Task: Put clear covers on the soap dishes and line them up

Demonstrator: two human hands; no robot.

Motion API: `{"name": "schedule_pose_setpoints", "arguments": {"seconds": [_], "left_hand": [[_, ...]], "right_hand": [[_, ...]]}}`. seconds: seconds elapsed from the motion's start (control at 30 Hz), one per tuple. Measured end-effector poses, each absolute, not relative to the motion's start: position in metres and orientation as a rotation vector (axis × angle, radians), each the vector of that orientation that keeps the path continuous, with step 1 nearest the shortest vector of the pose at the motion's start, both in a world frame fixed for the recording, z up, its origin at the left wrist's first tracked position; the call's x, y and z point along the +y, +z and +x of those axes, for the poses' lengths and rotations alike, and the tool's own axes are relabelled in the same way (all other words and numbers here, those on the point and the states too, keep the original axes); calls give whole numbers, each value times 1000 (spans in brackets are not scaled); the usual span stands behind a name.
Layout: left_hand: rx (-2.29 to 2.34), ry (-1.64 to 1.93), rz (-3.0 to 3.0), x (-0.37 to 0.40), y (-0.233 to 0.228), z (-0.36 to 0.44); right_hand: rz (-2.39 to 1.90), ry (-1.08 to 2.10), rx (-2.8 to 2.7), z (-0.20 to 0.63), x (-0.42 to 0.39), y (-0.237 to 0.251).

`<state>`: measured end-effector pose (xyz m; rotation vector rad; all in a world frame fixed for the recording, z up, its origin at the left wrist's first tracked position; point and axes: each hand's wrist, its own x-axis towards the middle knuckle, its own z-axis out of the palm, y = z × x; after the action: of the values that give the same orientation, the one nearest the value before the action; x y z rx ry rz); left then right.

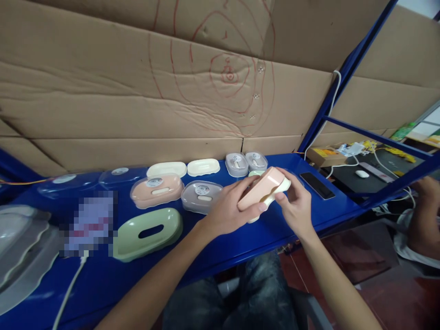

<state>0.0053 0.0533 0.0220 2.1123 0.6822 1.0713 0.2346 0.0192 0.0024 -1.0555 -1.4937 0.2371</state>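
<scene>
The pink box [257, 189] is above the desk [213, 250], tilted, between the two hands; a cream piece [283, 184] with a wavy edge is at its right side. The left hand [227, 206] has its grip around the pink box, thumb along the lower side; the right hand [298, 201] grasps the cream piece with thumb and fingers. Behind the hands, a small green piece [256, 173] is partly hidden; the left hand also covers part of a greyish lidded box [197, 201]. Beside this stands a pink lidded box [158, 195]; nearer lies a green dish [161, 239] with a slot; at the back are two cream dishes [167, 169] and two small lidded boxes [236, 166]. Farther left, a blurred object [91, 220] with a white cable [70, 286] lies near stacked clear lids [24, 256]; a phone [318, 184] lies to the right; beyond the blue frame [347, 78], another person's arm [422, 215] is visible.
</scene>
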Motion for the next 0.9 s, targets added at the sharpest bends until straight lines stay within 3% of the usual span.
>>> {"name": "schedule_pose_setpoints", "arguments": {"seconds": [0.2, 0.5, 0.67, 0.9], "left_hand": [[754, 1055, 2102, 49, 25, 10], [696, 1075, 2141, 56, 25, 7], [776, 905, 1961, 60, 35, -1], [867, 1189, 1823, 64, 32, 2]], "right_hand": [[-1101, 270, -1405, 220, 34, 10], [-1095, 24, -1636, 218, 34, 11], [-1073, 301, -1711, 247, 34, 20], [-988, 642, -1505, 252, 31, 19]]}}
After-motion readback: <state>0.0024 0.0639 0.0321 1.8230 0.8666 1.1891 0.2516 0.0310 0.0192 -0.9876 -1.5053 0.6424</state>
